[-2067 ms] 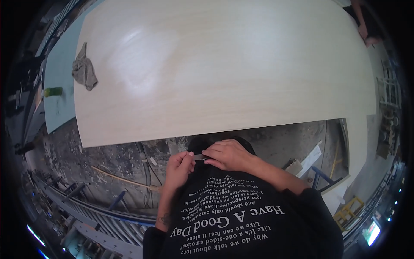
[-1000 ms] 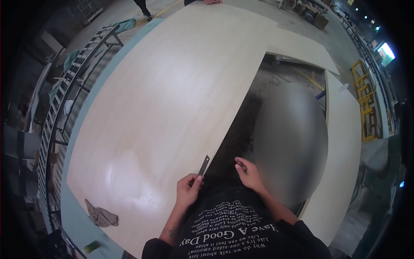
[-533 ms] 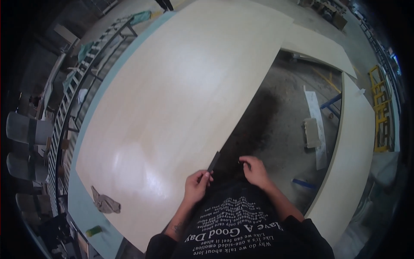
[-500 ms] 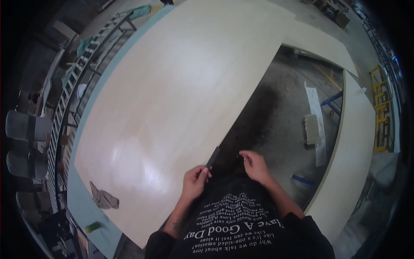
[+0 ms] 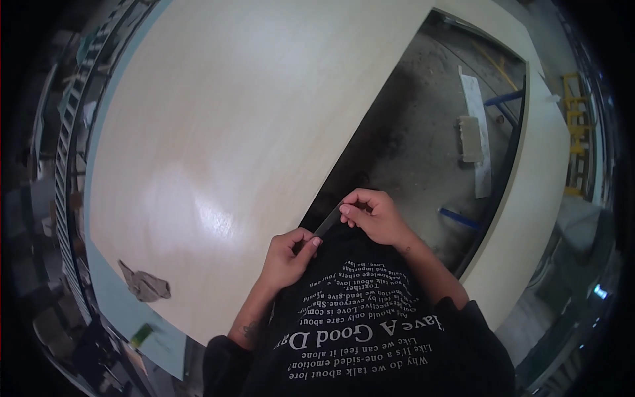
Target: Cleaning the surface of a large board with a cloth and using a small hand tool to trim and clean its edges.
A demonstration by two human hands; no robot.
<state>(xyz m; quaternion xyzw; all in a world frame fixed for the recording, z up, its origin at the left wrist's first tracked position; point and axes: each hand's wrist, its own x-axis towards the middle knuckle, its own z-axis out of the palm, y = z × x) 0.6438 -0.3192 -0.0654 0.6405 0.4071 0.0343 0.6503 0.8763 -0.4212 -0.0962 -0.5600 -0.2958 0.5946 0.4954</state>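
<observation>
Just in front of my body, a short dark grey flat strip (image 5: 329, 221) stretches slantwise between my two hands. My left hand (image 5: 290, 257) pinches its lower end between thumb and fingers, close to the edge of a large pale wooden panel (image 5: 231, 126). At the upper end, the fingers of my right hand (image 5: 374, 216) are closed on the strip. What the strip is made of cannot be told. A crumpled brown rag (image 5: 147, 286) lies on the panel's near left part.
Under the panel, a pale green board (image 5: 167, 347) sticks out, with a small green object (image 5: 141, 335) on it. To the right, another pale panel (image 5: 532, 205) borders a gap showing the dark floor (image 5: 423, 132). Blue bars (image 5: 460, 218) and a white strip (image 5: 477, 132) show there.
My right hand has come left and taken hold of the strip's free end, which only my left hand held before. My view has shifted, so the panel sits higher in it.
</observation>
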